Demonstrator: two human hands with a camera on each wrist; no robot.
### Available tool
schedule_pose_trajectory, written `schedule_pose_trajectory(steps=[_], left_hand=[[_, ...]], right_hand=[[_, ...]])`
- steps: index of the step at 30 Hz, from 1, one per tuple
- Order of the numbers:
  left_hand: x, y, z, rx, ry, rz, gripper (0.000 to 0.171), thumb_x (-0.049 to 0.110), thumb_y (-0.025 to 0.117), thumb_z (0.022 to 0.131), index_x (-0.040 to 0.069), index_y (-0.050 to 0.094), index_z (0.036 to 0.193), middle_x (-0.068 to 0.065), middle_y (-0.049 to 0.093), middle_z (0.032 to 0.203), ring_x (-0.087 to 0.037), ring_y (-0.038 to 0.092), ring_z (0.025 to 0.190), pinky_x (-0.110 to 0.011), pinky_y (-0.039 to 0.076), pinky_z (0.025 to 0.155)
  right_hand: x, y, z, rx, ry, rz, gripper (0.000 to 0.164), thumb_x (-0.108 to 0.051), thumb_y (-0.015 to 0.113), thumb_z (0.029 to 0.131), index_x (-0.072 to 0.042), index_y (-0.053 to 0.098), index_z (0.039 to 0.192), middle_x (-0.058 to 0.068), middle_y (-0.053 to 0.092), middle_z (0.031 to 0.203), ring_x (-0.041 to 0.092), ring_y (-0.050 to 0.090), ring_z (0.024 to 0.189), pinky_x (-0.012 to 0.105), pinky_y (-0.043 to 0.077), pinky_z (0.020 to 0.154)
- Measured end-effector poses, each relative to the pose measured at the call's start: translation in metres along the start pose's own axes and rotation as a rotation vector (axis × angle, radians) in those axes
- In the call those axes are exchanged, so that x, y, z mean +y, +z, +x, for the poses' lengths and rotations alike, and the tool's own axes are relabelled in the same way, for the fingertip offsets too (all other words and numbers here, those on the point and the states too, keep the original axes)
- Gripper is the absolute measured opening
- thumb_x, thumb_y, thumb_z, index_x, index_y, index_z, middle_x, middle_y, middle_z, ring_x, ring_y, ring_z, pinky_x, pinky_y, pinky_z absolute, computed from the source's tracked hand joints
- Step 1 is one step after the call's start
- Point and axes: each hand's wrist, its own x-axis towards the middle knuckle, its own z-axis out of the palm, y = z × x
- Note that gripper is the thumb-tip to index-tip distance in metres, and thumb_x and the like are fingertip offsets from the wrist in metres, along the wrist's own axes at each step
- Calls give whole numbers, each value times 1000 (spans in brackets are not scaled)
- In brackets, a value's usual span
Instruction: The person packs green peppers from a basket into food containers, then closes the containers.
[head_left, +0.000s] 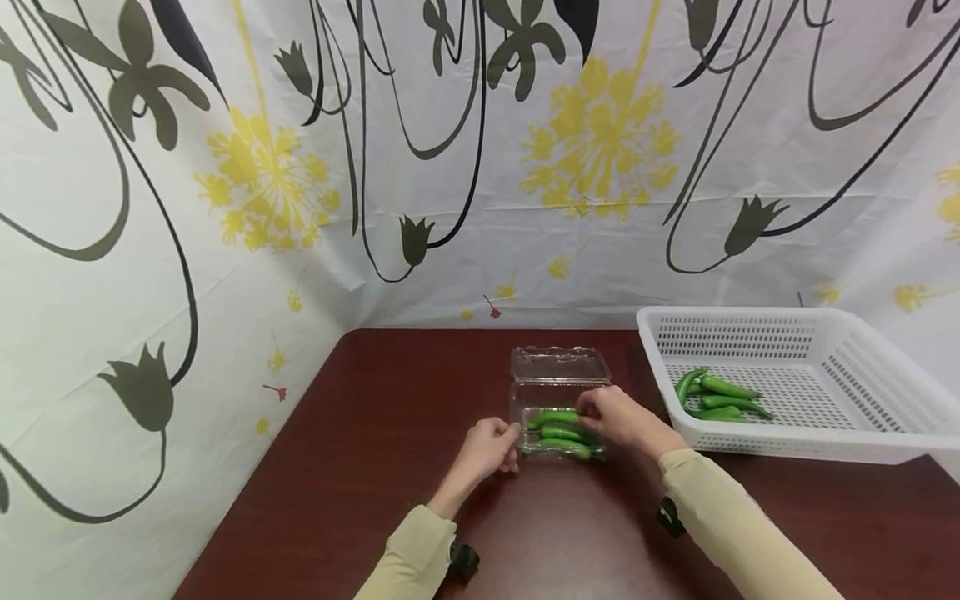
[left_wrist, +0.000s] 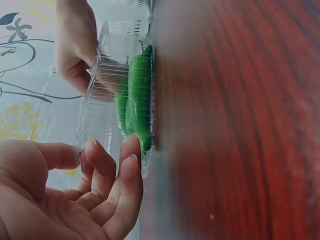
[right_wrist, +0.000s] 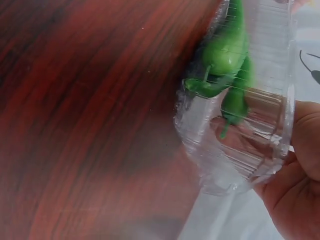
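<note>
A clear plastic clamshell box (head_left: 517, 402) stands on the table with its lid (head_left: 561, 365) folded back. Several green chili peppers (head_left: 564, 448) lie side by side in it. My left hand (head_left: 489, 447) pinches the box's left rim between thumb and fingers, as the left wrist view shows. Inside the box, the fingers of my right hand (head_left: 618, 417) hold the right end of the rearmost pepper (head_left: 553, 417). Through the clear wall, the right wrist view shows those fingers behind a pepper (right_wrist: 235, 105); their exact grip is partly hidden.
A white perforated plastic basket (head_left: 795, 437) stands to the right of the box, with several green peppers (head_left: 723, 400) at its left side. The dark red wooden table (head_left: 390, 417) meets a flower-patterned sheet (head_left: 450, 283) at the back and left.
</note>
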Motion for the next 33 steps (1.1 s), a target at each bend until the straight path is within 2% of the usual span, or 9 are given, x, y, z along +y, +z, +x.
schedule_pose_trajectory(steps=[9, 16, 23, 28, 33], left_hand=[[1, 3, 0, -13, 10, -1, 25, 18, 56, 103, -1, 62, 87, -5, 60, 60, -19, 67, 52, -33, 58, 51], [2, 3, -1, -8, 20, -1, 25, 18, 58, 102, -1, 62, 87, -7, 62, 60, -23, 68, 53, -34, 58, 50], [3, 2, -1, -8, 24, 15, 25, 18, 59, 102, 0, 62, 85, -7, 62, 60, -22, 68, 52, -34, 58, 51], [4, 1, -1, -8, 21, 20, 25, 19, 57, 103, 1, 62, 86, -5, 62, 60, -21, 67, 52, -34, 58, 51], [3, 1, 0, -4, 26, 15, 24, 18, 57, 102, 0, 62, 87, -6, 61, 60, -23, 68, 53, -35, 59, 52]], right_hand=[[2, 6, 1, -38, 16, -3, 4, -5, 74, 90, -1, 73, 92, 1, 69, 82, 9, 61, 72, 31, 53, 64], [1, 7, 0, -39, 8, -11, 4, -2, 74, 88, -1, 73, 92, 1, 70, 82, 8, 62, 72, 31, 54, 64], [-1, 8, 1, -52, 31, -21, 7, 0, 74, 88, -2, 72, 95, 3, 70, 85, 13, 65, 75, 34, 55, 66], [-1, 5, 1, -10, 21, -7, 6, -1, 73, 89, -1, 72, 95, 4, 70, 85, 15, 66, 76, 36, 56, 68], [-1, -5, 1, 56, 7, -2, 11, 0, 72, 89, 3, 71, 100, 10, 71, 90, 20, 68, 80, 37, 58, 70]])
